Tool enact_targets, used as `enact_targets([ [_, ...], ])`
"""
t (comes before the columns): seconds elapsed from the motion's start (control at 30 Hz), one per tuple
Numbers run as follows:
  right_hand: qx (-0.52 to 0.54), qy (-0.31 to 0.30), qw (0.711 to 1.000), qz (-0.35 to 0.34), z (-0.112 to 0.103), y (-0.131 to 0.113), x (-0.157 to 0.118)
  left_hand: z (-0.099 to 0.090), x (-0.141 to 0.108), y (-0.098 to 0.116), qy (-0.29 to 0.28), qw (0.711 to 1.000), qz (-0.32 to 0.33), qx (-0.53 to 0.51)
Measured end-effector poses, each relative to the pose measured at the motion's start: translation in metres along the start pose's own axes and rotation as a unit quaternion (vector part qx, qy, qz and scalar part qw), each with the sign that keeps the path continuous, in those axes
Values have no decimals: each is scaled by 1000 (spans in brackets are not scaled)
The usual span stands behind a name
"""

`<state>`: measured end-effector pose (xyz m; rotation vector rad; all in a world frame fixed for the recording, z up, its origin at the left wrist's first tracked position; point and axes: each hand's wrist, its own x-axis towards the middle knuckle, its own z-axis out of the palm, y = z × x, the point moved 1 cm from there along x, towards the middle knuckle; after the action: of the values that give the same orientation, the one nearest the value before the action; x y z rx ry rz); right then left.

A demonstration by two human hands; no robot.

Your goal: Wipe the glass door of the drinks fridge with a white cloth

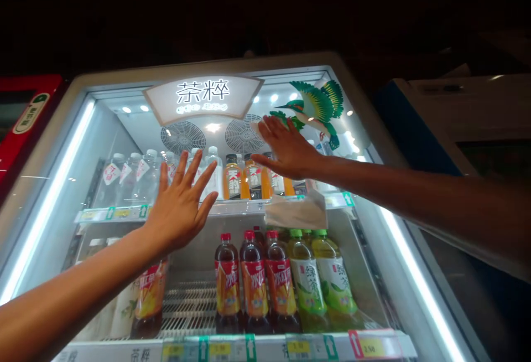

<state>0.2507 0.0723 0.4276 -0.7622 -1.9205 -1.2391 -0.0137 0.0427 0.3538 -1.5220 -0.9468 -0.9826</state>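
Both hands are raised at the glass of the cooler. Left hand: open, fingers spread, in front of the upper shelf, left of its middle. Right hand: open, flat, nothing seen gripped, near the upper right corner, over the lower left of the bird decal. Contact with the glass can't be confirmed for either. A pale scrap shows at the right fingertips; cloth or reflection, can't tell. Same for the pale patch at the upper shelf's front edge.

Judgement on technique: palms are best laid flat, pressure light and even, no fingertip digging. Decal edges should be passed over gently so nothing is lifted. Left hand is well placed to be used as a brace, weight shared, panel not pushed hard.

Text: sign at the top edge reads 茶粹, small line under it unreadable. Red-cap bottles on the lower shelf: 冰红 legible. Green-cap bottles to their right: 绿茶. Price tag near the lower shelf's right corner: 2.50.
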Motion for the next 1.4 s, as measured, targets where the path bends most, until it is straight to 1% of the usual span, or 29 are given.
enact_targets([
  [0.03, -2, 3, 1000, 2, 0, -5, 14, -2, -5, -12, 4, 1000, 3, 3],
  [0.13, -13, -27, 998, -63, 0, -21, 50, -10, -23, -47, 4, 1000, 3, 11],
  [0.17, -16, -28, 998, -46, 0, -25, 59, -12, -29, -59, 0, 1000, -2, 14],
  [0.27, -20, 7, 996, 83, 4, -42, 72, -21, -50, -97, -14, 1000, -18, 21],
  [0.3, -19, 12, 996, 91, 9, -53, 72, -23, -57, -110, -19, 999, -22, 23],
  [0.33, -17, 7, 998, 60, 14, -67, 72, -26, -64, -122, -24, 999, -26, 25],
  [0.43, 0, -34, 992, -123, 34, -119, 76, -34, -82, -156, -50, 997, -39, 33],
  [0.47, 4, -39, 988, -150, 40, -134, 81, -36, -86, -165, -63, 996, -45, 35],
  [0.5, 6, -36, 990, -136, 44, -148, 90, -38, -91, -173, -75, 995, -51, 35],
  [0.6, 0, 1, 1000, 4, 54, -180, 117, -45, -104, -194, -98, 993, -62, 30],
  [0.63, -1, 8, 1000, 3, 58, -192, 124, -47, -108, -201, -99, 993, -62, 28],
  [0.67, 1, 6, 999, -42, 62, -205, 129, -49, -113, -207, -99, 993, -61, 26],
  [0.7, 3, -5, 993, -116, 66, -217, 134, -51, -118, -215, -97, 993, -61, 26],
  [0.77, 5, -39, 968, -248, 71, -236, 145, -55, -129, -230, -92, 993, -66, 26],
  [0.8, 1, -50, 966, -254, 71, -240, 153, -57, -134, -237, -90, 993, -69, 27],
  [0.83, -3, -46, 979, -198, 70, -241, 162, -58, -139, -243, -89, 993, -73, 28],
  [0.9, -9, -20, 1000, -19, 67, -240, 179, -59, -148, -254, -86, 993, -75, 28],
  [0.93, -15, -8, 999, 29, 67, -242, 183, -59, -152, -257, -86, 993, -71, 27],
  [0.97, -20, -6, 999, 25, 68, -247, 184, -59, -156, -260, -84, 994, -64, 26],
  [1.0, -25, -13, 999, -27, 70, -254, 182, -58, -160, -262, -81, 995, -57, 26],
  [1.07, -28, -49, 978, -199, 74, -271, 175, -56, -168, -265, -71, 996, -45, 27],
  [1.1, -30, -62, 968, -241, 75, -276, 173, -55, -171, -266, -65, 997, -41, 29],
  [1.13, -33, -69, 970, -230, 74, -278, 173, -53, -174, -267, -61, 997, -41, 30],
  [1.2, -31, -50, 996, -68, 71, -277, 173, -51, -178, -266, -57, 997, -41, 30],
  [1.23, -32, -35, 999, 11, 70, -277, 170, -50, -180, -264, -55, 997, -42, 28],
  [1.27, -33, -24, 998, 48, 70, -279, 162, -50, -181, -261, -52, 997, -41, 26],
  [1.3, -34, -18, 998, 39, 72, -282, 149, -50, -181, -257, -47, 998, -39, 22],
  [1.33, -42, -27, 998, -46, 76, -288, 133, -49, -181, -253, -41, 998, -36, 17],
  [1.4, -21, -48, 969, -241, 83, -293, 95, -48, -181, -243, -28, 999, -23, 9],
])
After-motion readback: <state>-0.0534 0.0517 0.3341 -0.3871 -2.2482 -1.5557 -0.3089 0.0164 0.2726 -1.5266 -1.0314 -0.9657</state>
